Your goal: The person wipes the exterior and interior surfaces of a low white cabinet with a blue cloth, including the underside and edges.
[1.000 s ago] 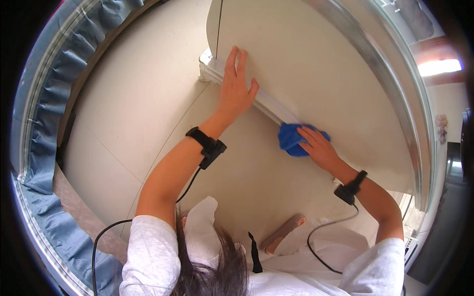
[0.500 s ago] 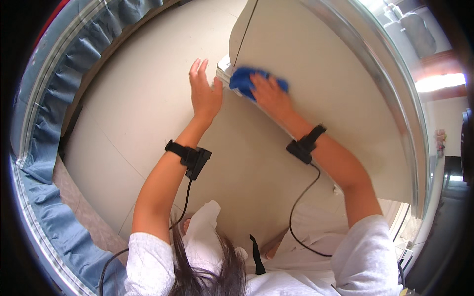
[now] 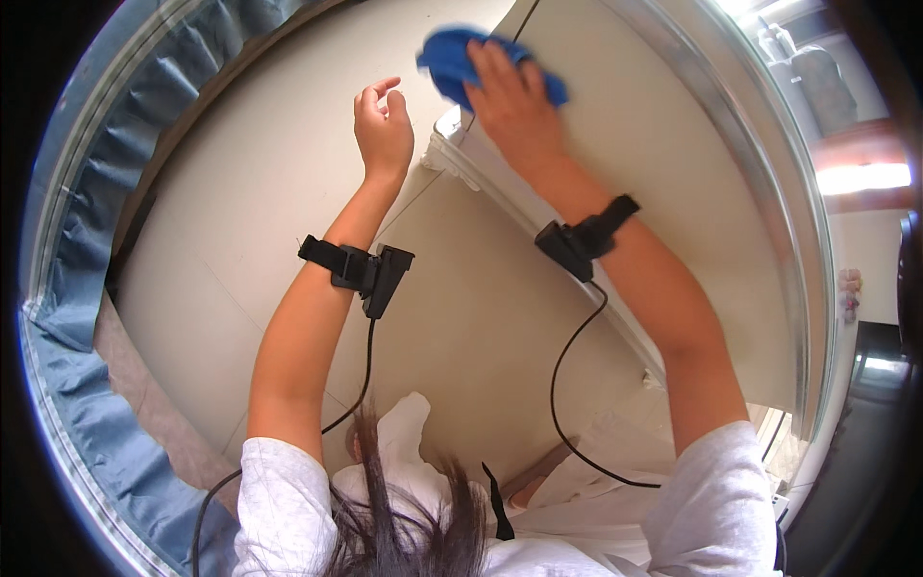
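While my right hand (image 3: 514, 101) presses the blue cloth (image 3: 461, 58) flat against the pale panel (image 3: 673, 144) near the top centre of the frame, fingers spread over it, my left hand (image 3: 383, 130) hangs loosely curled and empty just to its left, touching nothing that I can tell. To wipe well, I judge I should keep the cloth bunched under my palm, press evenly, follow the white edge strip (image 3: 481, 178) below, and steady myself with my free hand.

Open room was seen left of the left hand (image 3: 383, 130) along the pale wall (image 3: 240, 221). The way right was blocked by the white ledge (image 3: 481, 173).
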